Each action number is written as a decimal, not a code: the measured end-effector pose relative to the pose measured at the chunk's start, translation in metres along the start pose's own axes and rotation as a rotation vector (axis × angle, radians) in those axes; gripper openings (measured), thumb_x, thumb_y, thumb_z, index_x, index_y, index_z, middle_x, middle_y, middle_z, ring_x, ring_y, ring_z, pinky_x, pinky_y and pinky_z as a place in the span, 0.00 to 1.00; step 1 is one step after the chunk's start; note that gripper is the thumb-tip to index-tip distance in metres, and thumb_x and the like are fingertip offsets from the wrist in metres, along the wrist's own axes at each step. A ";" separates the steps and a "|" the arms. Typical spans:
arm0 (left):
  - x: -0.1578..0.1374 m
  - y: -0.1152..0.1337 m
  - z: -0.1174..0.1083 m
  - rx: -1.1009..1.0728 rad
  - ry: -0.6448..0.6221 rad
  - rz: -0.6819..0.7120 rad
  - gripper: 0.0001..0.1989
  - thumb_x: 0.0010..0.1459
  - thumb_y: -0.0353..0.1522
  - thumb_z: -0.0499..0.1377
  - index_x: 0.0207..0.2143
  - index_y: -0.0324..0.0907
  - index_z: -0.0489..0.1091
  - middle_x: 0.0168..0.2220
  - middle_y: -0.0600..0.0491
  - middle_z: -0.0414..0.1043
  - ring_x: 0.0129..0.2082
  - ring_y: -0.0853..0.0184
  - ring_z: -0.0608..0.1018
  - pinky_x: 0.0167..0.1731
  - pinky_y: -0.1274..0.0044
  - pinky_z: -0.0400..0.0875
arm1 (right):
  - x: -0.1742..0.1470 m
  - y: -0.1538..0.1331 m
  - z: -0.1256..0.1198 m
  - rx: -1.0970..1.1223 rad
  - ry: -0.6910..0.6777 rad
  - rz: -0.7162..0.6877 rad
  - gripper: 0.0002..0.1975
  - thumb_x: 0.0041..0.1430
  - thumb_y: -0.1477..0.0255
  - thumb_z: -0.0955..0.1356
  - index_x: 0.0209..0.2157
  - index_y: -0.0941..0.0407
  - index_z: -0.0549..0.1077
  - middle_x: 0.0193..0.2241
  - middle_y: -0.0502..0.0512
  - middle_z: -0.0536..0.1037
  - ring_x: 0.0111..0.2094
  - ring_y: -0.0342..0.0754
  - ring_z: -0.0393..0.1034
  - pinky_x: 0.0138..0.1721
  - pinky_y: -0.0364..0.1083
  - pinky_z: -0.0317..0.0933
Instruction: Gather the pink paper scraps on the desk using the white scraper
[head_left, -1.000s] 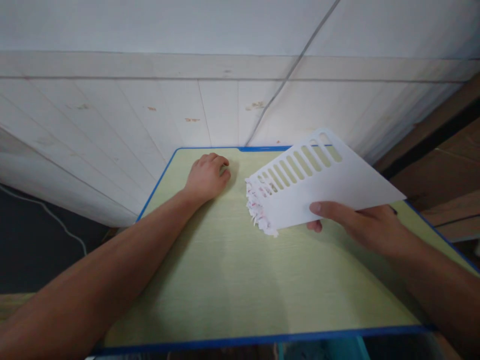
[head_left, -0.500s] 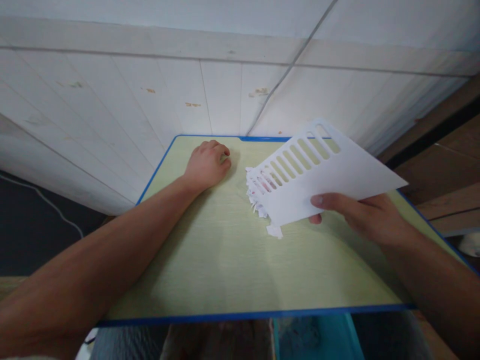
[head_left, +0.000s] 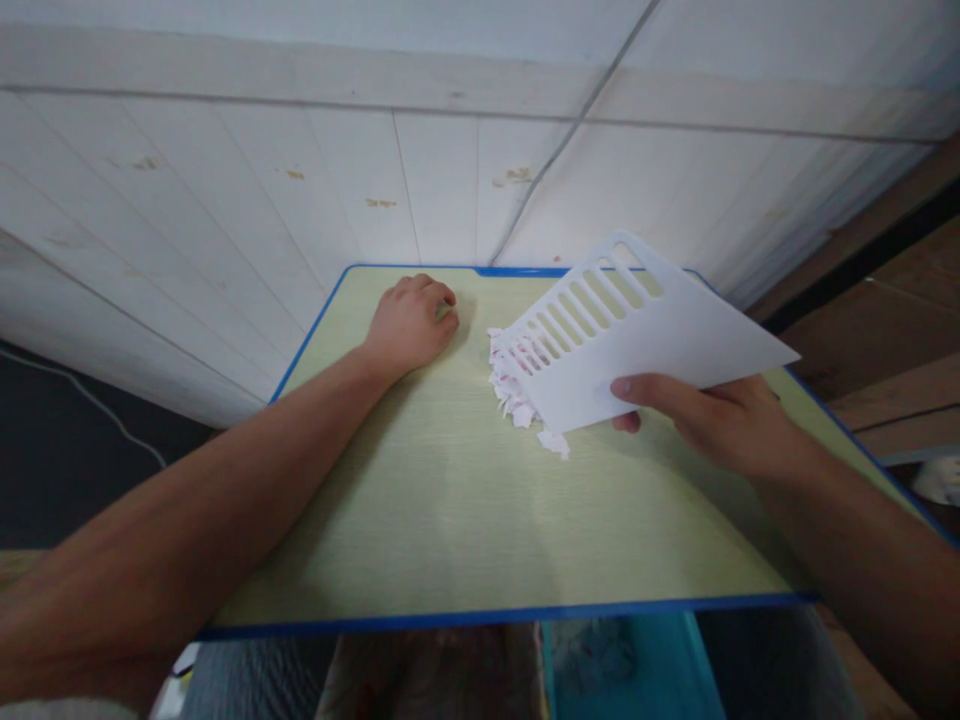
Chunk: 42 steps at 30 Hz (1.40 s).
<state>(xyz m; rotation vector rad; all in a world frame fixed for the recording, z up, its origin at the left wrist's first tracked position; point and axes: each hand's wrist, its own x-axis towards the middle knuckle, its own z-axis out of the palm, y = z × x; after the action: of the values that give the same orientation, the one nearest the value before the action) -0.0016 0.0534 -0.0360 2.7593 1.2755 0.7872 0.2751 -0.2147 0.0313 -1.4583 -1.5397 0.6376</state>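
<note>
My right hand (head_left: 697,415) grips a white slotted sheet (head_left: 622,355), thumb on top and fingers beneath. The sheet is tilted, with a row of long slots along its far left side. Small torn paper scraps (head_left: 516,397) lie in a heap at its left end, partly hidden under it and partly seen through the slots. One larger scrap (head_left: 555,443) rests by the sheet's lower corner. Left of the heap, my left hand (head_left: 414,322) rests on the table, loosely curled like a fist, with nothing visible in it. A small gap shows between thumb and forefinger.
The pale green table (head_left: 420,520) has a blue rim and stands against a white panelled wall (head_left: 442,185). A grey cable (head_left: 551,160) runs down that wall. Below the near edge is a turquoise bin (head_left: 667,665) with unclear contents. Wooden boards (head_left: 892,350) stand at the right.
The slotted sheet in my right hand has shifted slightly left over the heap of scraps. My left hand stays in place on the table. The view has tilted a little.
</note>
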 end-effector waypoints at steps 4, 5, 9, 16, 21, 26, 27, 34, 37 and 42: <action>0.000 0.000 0.001 0.012 0.002 -0.001 0.15 0.74 0.35 0.64 0.54 0.44 0.90 0.60 0.37 0.90 0.64 0.41 0.87 0.71 0.49 0.81 | 0.000 0.000 0.000 -0.007 0.023 0.006 0.17 0.66 0.56 0.81 0.26 0.47 0.82 0.23 0.50 0.86 0.26 0.55 0.83 0.35 0.53 0.78; 0.000 0.000 0.001 0.010 0.004 -0.001 0.15 0.74 0.35 0.64 0.54 0.44 0.90 0.60 0.37 0.90 0.63 0.41 0.87 0.71 0.50 0.81 | 0.000 0.000 0.000 -0.005 0.036 0.007 0.18 0.66 0.56 0.82 0.26 0.47 0.82 0.23 0.50 0.85 0.26 0.55 0.83 0.35 0.53 0.78; 0.001 -0.001 0.001 0.000 0.003 0.004 0.15 0.73 0.35 0.64 0.53 0.43 0.89 0.59 0.37 0.90 0.63 0.41 0.87 0.70 0.49 0.81 | -0.001 -0.001 -0.001 0.007 0.006 0.015 0.19 0.67 0.55 0.82 0.25 0.47 0.80 0.22 0.50 0.84 0.24 0.55 0.81 0.32 0.53 0.77; 0.001 -0.003 0.002 -0.001 0.006 0.013 0.14 0.73 0.35 0.64 0.54 0.45 0.89 0.59 0.39 0.90 0.63 0.42 0.86 0.71 0.49 0.81 | 0.001 0.001 -0.001 -0.002 0.016 0.017 0.20 0.68 0.54 0.81 0.26 0.47 0.79 0.22 0.50 0.84 0.24 0.55 0.80 0.32 0.53 0.76; 0.001 -0.003 0.003 -0.010 0.013 0.007 0.14 0.73 0.34 0.64 0.53 0.46 0.89 0.58 0.39 0.90 0.62 0.42 0.86 0.70 0.49 0.81 | 0.001 0.002 -0.002 -0.033 0.014 -0.007 0.23 0.70 0.51 0.82 0.25 0.47 0.80 0.23 0.51 0.84 0.26 0.55 0.81 0.36 0.55 0.78; 0.000 -0.002 0.003 -0.006 0.017 0.008 0.14 0.73 0.35 0.64 0.53 0.45 0.89 0.59 0.38 0.90 0.63 0.41 0.87 0.70 0.49 0.81 | 0.000 0.004 0.004 -0.093 0.025 -0.061 0.25 0.76 0.49 0.79 0.26 0.46 0.82 0.27 0.52 0.86 0.32 0.58 0.84 0.42 0.57 0.80; 0.000 -0.002 0.003 -0.007 0.016 0.008 0.14 0.73 0.35 0.64 0.53 0.45 0.89 0.59 0.38 0.90 0.63 0.41 0.87 0.69 0.49 0.81 | 0.000 0.005 0.005 -0.100 0.023 -0.073 0.25 0.76 0.49 0.79 0.26 0.45 0.82 0.27 0.52 0.87 0.33 0.58 0.84 0.43 0.57 0.80; 0.001 -0.003 0.003 -0.015 0.020 0.015 0.14 0.72 0.34 0.64 0.53 0.47 0.89 0.58 0.41 0.90 0.62 0.43 0.86 0.70 0.50 0.81 | -0.002 0.002 0.005 -0.086 -0.050 -0.032 0.27 0.75 0.47 0.80 0.25 0.45 0.82 0.27 0.53 0.88 0.33 0.60 0.85 0.46 0.59 0.83; 0.001 -0.002 0.002 -0.012 0.014 0.010 0.14 0.73 0.34 0.64 0.54 0.47 0.89 0.58 0.40 0.90 0.62 0.42 0.86 0.70 0.49 0.81 | -0.003 -0.001 0.003 -0.075 -0.056 -0.016 0.26 0.73 0.45 0.81 0.26 0.45 0.83 0.27 0.54 0.87 0.33 0.61 0.85 0.44 0.60 0.83; -0.001 0.002 -0.001 -0.030 0.002 -0.002 0.14 0.73 0.35 0.64 0.53 0.47 0.89 0.59 0.39 0.90 0.63 0.41 0.86 0.70 0.48 0.81 | -0.003 -0.006 0.000 -0.014 -0.093 0.012 0.23 0.71 0.50 0.82 0.26 0.46 0.83 0.25 0.53 0.86 0.31 0.60 0.84 0.41 0.58 0.82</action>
<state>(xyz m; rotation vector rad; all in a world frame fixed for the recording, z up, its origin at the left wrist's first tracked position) -0.0013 0.0517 -0.0350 2.7343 1.2558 0.8031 0.2718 -0.2183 0.0360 -1.4676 -1.6101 0.7121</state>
